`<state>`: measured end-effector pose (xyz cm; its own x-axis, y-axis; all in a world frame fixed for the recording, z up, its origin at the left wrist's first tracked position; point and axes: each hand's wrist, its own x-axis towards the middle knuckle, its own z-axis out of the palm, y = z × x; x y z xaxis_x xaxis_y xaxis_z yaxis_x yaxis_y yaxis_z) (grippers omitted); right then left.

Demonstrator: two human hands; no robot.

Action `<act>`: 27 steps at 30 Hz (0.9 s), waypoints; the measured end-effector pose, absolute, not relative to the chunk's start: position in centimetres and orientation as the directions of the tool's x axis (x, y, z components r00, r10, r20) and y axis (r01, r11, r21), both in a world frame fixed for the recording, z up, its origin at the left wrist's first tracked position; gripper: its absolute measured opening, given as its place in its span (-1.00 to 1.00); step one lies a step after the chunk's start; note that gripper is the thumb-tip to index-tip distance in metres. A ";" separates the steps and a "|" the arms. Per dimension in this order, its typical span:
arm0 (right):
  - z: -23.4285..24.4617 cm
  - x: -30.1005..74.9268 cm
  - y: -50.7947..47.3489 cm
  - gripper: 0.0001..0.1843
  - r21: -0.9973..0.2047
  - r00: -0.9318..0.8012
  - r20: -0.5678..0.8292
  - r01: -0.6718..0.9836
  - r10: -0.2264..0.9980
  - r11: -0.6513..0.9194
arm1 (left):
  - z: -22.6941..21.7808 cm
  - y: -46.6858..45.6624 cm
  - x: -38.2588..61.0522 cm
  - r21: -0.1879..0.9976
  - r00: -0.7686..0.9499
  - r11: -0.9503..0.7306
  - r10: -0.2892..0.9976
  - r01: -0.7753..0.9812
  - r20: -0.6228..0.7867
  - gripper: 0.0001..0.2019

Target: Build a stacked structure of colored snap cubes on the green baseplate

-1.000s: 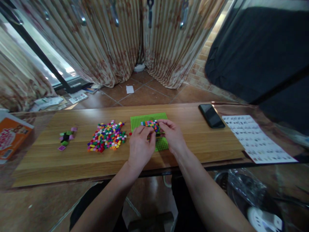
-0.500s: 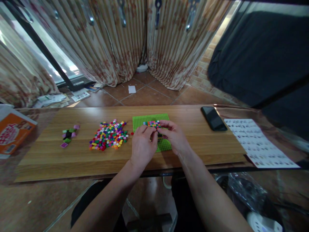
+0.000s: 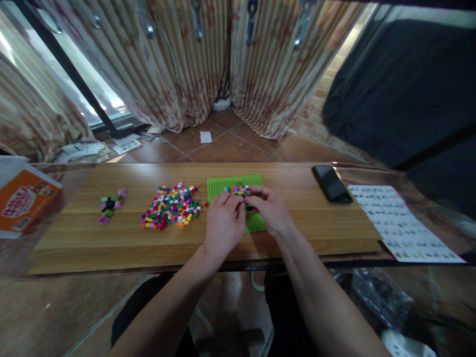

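A green studded baseplate [image 3: 232, 183] lies on the wooden board [image 3: 297, 218], with a patch of small coloured bricks [image 3: 237, 190] stuck on it. Both hands rest over the plate's near half. My left hand [image 3: 223, 223] is curled, its fingertips pinched together just below the brick patch. My right hand [image 3: 271, 208] is curled too, fingertips meeting the left hand's at the patch's near edge. What the fingers pinch is too small to name. A loose heap of coloured bricks [image 3: 171, 207] sits left of the plate.
A few purple, green and black pieces [image 3: 110, 204] lie further left. A black phone [image 3: 331, 184] and a printed sheet [image 3: 399, 221] are at the right. An orange box [image 3: 23, 201] sits at the far left. Curtains hang behind.
The view has shifted slightly, so everything sits a little further right in the frame. Both hands stay over the baseplate, fingers working closer together at the brick patch.
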<state>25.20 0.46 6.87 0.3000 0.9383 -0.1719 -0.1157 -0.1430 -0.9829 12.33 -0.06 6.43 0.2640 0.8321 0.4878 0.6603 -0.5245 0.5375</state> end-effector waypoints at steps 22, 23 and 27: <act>5.4 25.2 2.3 -0.56 -0.998 0.260 -0.043 -0.054 0.965 -0.030 | 6.5 0.2 11.4 0.590 0.304 -0.565 0.819 0.577 0.487 -0.88; 5.3 25.2 2.3 -0.56 -0.999 0.240 -0.039 -0.033 0.970 -0.032 | 6.5 0.3 11.3 0.595 0.305 -0.567 0.818 0.570 0.488 -0.88; 5.0 25.3 1.9 -0.51 -0.997 0.263 -0.065 0.013 0.962 -0.071 | 6.5 0.3 10.7 0.625 0.302 -0.558 0.827 0.545 0.475 -0.86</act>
<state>25.30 1.92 4.97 0.2634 0.9625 -0.0649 0.0128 -0.0708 -0.9974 10.71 0.29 6.49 0.3015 0.8267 0.4751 0.5452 -0.5583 0.6254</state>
